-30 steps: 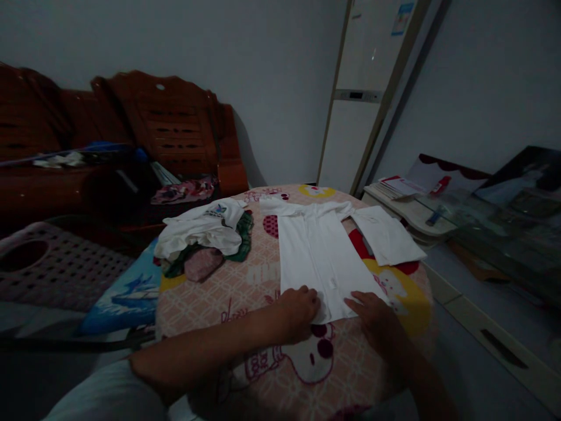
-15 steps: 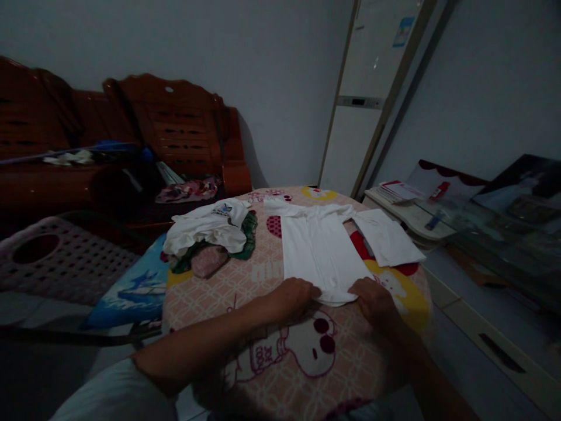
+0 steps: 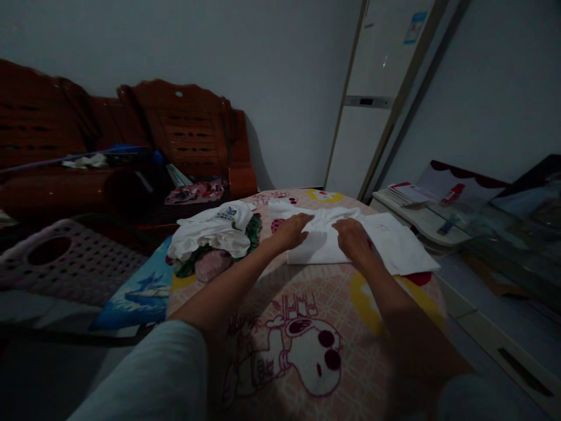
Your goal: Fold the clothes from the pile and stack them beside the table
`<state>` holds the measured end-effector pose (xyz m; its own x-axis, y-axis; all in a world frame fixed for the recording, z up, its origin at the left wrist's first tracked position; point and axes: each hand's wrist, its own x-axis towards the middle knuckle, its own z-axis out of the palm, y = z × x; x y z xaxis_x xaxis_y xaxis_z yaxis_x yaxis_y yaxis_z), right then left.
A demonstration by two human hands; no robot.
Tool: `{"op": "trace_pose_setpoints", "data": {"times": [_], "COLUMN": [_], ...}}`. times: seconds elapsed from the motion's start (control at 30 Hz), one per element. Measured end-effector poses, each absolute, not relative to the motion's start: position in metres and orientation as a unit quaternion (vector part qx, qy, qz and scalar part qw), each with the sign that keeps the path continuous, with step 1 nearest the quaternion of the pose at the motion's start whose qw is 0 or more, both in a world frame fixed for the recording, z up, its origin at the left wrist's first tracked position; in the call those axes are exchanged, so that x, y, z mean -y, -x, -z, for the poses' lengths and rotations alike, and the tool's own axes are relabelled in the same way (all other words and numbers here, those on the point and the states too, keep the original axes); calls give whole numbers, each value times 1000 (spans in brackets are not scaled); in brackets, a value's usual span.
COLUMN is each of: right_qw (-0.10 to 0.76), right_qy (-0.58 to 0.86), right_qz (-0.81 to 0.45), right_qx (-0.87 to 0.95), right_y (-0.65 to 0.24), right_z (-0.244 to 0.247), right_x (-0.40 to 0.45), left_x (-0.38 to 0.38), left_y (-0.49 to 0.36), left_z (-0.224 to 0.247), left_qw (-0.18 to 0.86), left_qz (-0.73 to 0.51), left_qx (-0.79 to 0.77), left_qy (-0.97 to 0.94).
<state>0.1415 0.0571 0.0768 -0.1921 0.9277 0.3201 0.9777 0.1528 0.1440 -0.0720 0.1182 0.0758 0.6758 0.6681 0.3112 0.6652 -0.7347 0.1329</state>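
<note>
A white shirt (image 3: pixel 318 248) lies on the round table, its lower part doubled back over the upper part so that a straight fold faces me. My left hand (image 3: pixel 291 231) rests at the shirt's far left part, fingers stretched out over the cloth. At the far right part is my right hand (image 3: pixel 353 238), its fingers reaching forward and loosely bent on the fabric. Just right of the shirt lies a folded white garment (image 3: pixel 401 245). Wrinkled cloth shows between both hands.
A heap of clothes (image 3: pixel 214 234) sits at the table's left, white on top with green and pink below. The tablecloth (image 3: pixel 280 304) has a cartoon dog print. A wooden sofa (image 3: pixel 184 140) stands behind, and a glass-topped cabinet (image 3: pixel 486 228) to the right.
Both hands have moved away from me, carrying the shirt's near hem to its far part. The shirt is now doubled and shorter. The fingers have loosened from the hem.
</note>
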Motion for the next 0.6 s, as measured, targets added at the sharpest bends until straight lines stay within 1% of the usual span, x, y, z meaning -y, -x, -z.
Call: {"op": "trace_pose_setpoints", "data": {"times": [0.1, 0.17, 0.3, 0.43, 0.53, 0.6], "right_qw": [42, 25, 4, -17, -6, 4], "right_qy": [606, 598, 607, 637, 642, 620], "right_qz": [86, 67, 79, 78, 65, 45], "right_qx": [790, 798, 791, 767, 764, 784], "right_y": [-146, -149, -149, -138, -127, -120], "right_z": [-39, -19, -7, -20, -35, -44], "right_x": [-29, -15, -12, -24, -20, -9], "left_x": [-95, -80, -74, -88, -92, -87], "left_y": [88, 96, 93, 86, 97, 112], "left_z": [-40, -19, 1, -10, -29, -44], "left_qw": [64, 78, 63, 70, 79, 90], "left_qz": [-107, -81, -114, -87, -51, -33], "left_qx": [-284, -271, -298, -318, -315, -309], "left_qy": [-951, -956, -946, -941, -944, -946]}}
